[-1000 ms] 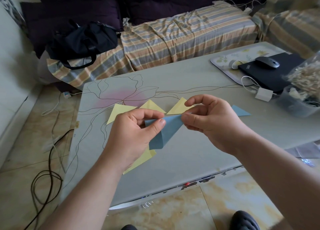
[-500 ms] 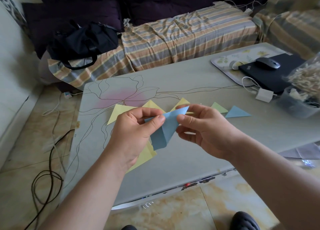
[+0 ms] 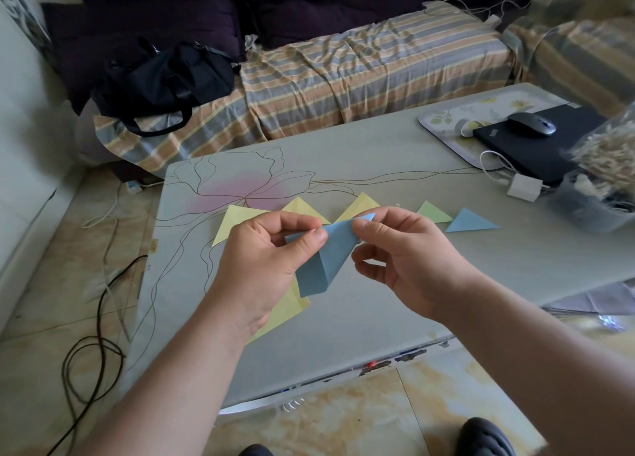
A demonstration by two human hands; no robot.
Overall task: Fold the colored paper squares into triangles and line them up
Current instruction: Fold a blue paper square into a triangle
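Here, your left hand (image 3: 264,266) pinches the half-folded blue paper (image 3: 323,259) above the desk (image 3: 360,318), and your right hand (image 3: 409,253) pinches its top corner. Behind lie three yellow triangles (image 3: 237,218), a green triangle (image 3: 432,212) and a blue triangle (image 3: 470,220). The black box's (image 3: 536,149) label is unreadable.

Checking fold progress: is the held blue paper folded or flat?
Folded, uncreased: blue paper doubles over between left hand and right hand.
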